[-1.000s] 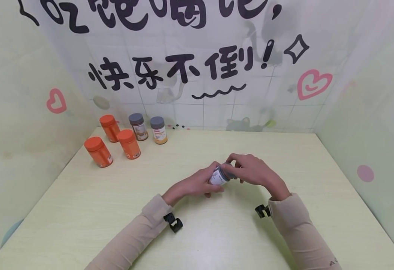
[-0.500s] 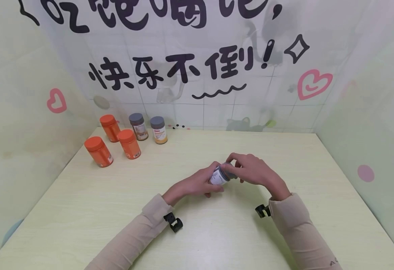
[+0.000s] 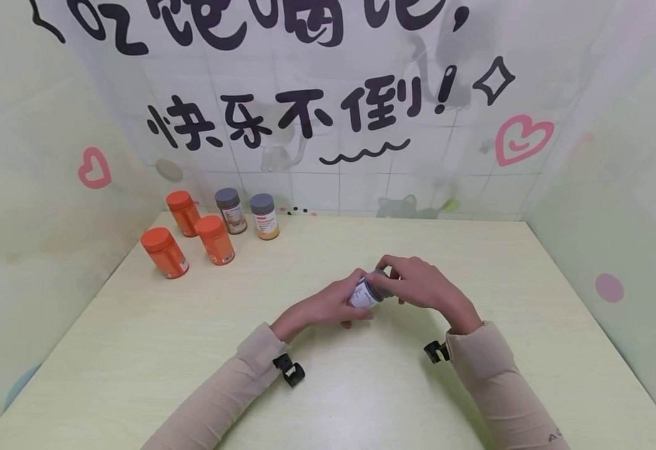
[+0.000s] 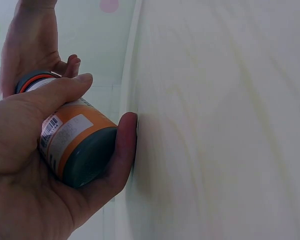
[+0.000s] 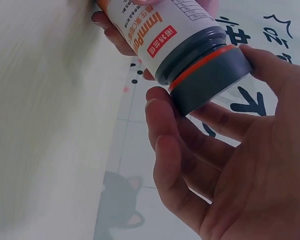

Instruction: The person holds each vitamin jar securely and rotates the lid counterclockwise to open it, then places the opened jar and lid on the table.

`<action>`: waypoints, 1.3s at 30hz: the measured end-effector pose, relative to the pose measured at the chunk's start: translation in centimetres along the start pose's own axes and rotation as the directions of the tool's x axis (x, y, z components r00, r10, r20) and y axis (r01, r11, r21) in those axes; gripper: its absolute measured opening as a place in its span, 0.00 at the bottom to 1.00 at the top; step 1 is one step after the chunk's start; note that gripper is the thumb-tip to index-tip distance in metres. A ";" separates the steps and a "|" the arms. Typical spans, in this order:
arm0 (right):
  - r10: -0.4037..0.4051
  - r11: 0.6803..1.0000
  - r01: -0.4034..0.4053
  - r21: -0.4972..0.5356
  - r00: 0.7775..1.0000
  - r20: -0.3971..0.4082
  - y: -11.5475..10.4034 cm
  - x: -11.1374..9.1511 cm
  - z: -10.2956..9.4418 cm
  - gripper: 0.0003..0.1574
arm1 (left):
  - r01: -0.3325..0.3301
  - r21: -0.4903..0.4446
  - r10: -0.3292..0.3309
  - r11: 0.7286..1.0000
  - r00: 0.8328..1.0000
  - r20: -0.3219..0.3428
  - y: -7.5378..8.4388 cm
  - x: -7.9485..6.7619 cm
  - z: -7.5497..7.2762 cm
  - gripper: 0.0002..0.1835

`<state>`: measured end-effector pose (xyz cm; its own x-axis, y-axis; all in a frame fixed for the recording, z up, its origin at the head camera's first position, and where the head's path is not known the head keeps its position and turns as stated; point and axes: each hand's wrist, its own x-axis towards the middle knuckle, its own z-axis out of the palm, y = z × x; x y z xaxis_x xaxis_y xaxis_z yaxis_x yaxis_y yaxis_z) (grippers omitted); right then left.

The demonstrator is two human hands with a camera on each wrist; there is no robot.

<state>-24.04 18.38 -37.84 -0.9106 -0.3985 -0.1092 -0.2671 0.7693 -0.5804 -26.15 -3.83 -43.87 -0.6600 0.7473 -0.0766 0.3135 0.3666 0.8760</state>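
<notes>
In the head view, my left hand [image 3: 332,304] grips the body of a supplement bottle [image 3: 364,295] over the middle of the table. The left wrist view shows its orange-and-white label with a barcode and its dark base [image 4: 92,157], cradled between thumb and fingers. The bottle is tilted, mouth end toward the right. With thumb and fingertips, my right hand [image 3: 422,285] pinches the grey screw cap [image 5: 212,80]. An orange-red band edges this cap, and part of the bottle's dark neck shows beside it in the right wrist view.
Three orange jars [image 3: 164,253] stand at the table's back left. Two grey-capped bottles [image 3: 265,217] are to their right near the back wall. Walls with printed lettering and hearts enclose the pale table [image 3: 328,400] at the back and sides.
Almost nothing differs. Both hands keep the same place on the bottle and cap, with only slight shifts of the right fingers; the jars stay put.
</notes>
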 end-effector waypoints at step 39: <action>-0.008 1.000 0.008 0.013 1.000 0.018 0.0 0.2 0.2 0.24 | 0.006 0.017 -0.006 1.000 1.000 -0.001 0.0 0.1 0.0 0.30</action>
<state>-24.13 18.24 -38.00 -0.9026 -0.4138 -0.1190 -0.2701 0.7594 -0.5920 -26.18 -3.78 -43.91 -0.6624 0.7447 -0.0809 0.3216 0.3803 0.8672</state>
